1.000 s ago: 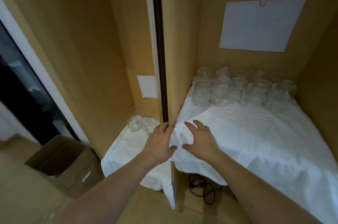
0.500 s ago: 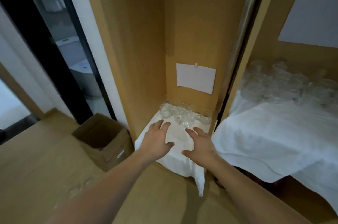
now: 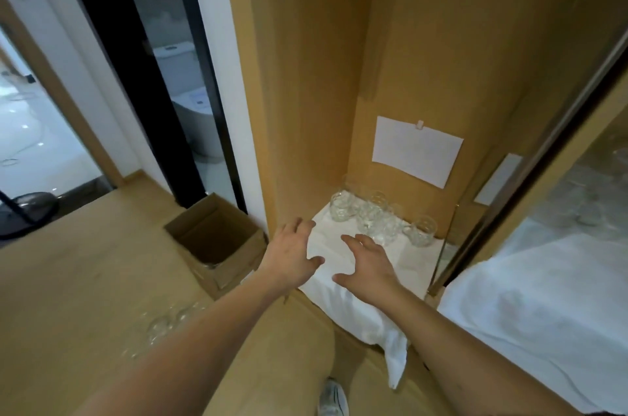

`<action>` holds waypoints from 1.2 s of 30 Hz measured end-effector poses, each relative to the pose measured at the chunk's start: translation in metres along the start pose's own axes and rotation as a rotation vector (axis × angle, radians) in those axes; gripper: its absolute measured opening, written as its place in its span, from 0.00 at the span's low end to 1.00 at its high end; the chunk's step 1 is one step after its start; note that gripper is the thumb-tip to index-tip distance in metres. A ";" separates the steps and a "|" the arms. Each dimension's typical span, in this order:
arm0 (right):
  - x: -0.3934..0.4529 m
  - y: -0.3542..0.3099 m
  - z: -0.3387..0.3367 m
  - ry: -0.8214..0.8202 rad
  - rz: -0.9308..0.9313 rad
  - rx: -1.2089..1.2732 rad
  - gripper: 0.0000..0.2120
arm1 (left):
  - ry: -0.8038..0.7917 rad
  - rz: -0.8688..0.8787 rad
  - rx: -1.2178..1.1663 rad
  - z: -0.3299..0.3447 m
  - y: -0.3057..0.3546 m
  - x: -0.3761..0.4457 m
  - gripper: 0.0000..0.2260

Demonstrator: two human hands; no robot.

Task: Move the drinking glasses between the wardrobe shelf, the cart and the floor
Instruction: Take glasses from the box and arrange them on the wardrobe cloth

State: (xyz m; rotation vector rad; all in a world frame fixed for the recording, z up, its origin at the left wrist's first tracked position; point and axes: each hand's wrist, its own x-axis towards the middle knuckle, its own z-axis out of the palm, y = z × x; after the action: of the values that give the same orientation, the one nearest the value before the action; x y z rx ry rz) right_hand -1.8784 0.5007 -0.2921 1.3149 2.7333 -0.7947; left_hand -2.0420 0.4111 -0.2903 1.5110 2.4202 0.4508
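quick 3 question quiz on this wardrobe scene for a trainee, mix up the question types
1. True or false: the left hand grips a glass.
2. Multiple choice: the glasses on the narrow shelf stand on (A) bare wood, (B) a white cloth, (C) a tray.
3. Short answer: what sits open on the floor left of the wardrobe?

Key
1. False. Both the left hand and the right hand are open, fingers spread over the cloth, short of the glasses.
2. B.
3. A cardboard box, flaps open.
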 end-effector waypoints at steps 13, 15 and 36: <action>0.113 0.051 -0.022 0.009 0.152 0.183 0.41 | -0.147 0.063 0.117 0.016 0.018 0.135 0.33; 0.123 0.064 -0.022 -0.001 0.196 0.217 0.41 | -0.158 0.055 0.130 0.021 0.025 0.153 0.33; 0.187 0.100 -0.009 0.080 0.478 0.390 0.39 | -0.376 0.176 0.021 0.069 0.028 0.266 0.34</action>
State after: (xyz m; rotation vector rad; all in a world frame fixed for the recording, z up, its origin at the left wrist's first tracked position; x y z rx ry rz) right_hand -1.9247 0.6935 -0.3694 1.9979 2.2200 -1.2720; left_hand -2.1080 0.6716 -0.3562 1.6548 2.0212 0.1542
